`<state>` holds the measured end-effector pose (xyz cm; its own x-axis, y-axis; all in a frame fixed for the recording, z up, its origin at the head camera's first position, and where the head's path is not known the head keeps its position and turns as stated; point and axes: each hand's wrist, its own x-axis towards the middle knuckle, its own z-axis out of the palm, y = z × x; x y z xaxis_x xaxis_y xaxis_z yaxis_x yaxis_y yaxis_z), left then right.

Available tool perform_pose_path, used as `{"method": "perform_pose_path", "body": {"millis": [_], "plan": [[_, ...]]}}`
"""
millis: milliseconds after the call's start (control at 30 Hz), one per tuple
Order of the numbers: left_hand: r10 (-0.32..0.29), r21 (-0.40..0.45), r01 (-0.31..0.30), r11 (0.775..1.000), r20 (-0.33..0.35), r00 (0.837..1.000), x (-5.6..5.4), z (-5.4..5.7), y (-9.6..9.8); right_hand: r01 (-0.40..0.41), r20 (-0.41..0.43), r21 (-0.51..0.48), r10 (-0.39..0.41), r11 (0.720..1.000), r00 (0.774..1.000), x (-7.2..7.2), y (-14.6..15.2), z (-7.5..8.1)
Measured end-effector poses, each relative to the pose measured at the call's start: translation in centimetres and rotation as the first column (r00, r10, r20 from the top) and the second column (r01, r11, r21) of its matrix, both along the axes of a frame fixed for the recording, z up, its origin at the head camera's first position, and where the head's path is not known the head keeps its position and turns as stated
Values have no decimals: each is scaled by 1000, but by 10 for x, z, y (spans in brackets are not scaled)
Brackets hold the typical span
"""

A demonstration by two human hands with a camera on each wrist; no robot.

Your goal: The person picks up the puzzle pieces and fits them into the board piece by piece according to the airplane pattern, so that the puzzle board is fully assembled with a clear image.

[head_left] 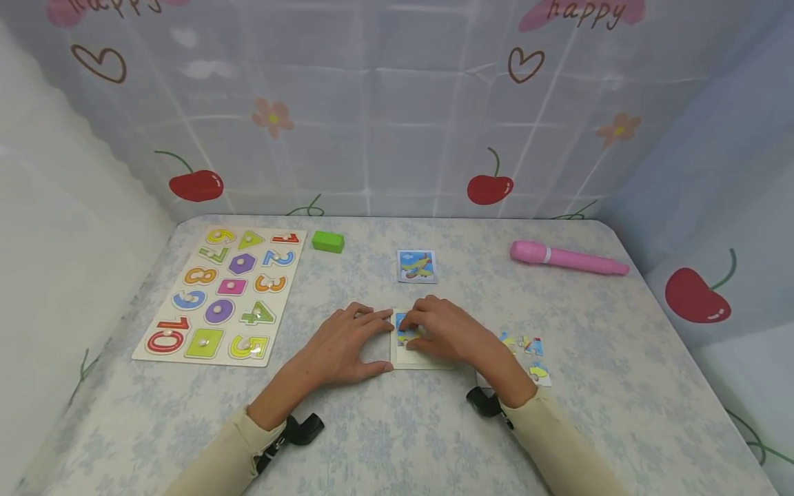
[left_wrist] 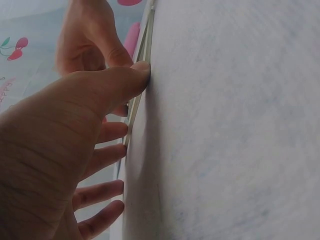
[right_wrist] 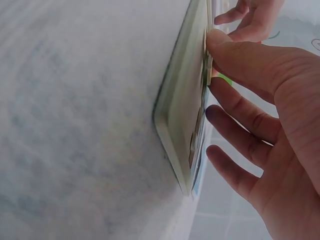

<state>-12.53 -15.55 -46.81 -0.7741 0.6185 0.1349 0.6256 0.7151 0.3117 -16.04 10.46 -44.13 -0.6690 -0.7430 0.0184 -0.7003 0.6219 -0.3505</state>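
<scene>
Puzzle board lay flat on tbl betw. hands, L edge running fore-aft; long axis unclear, part hidden by R hand. R thumb + index pinched a pc at board's surface; L hand, fingers spread, touched L edge.

Wrist cams sit close, share tray; head's looks fwd/down.

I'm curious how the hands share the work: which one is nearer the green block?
Left. The left hand lies on the green block's near side; the right hand is farther right, over the puzzle board.
</scene>
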Motion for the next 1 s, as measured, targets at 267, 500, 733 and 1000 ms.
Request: {"method": "perform_pose_path", "body": {"millis": [267, 500, 733, 1000], "plan": [[-4, 8, 4, 1000, -8, 1000, 0, -1, -1, 11, 6, -16, -10, 1000, 1000, 1, -3, -2], [-3, 11, 3, 1000, -4, 1000, -1, -1, -1, 7, -5, -7, -7, 1000, 1000, 1, -4, -3], [-4, 15, 4, 1000, 0, 1000, 0, -1, -1, 19, 3, -5, -19, 1000, 1000, 1, 1, 3], [3, 4, -3, 1000, 11, 1000, 0, -1, 0, 93, 19, -20, -92, 995, 996, -3, 16, 10]]}}
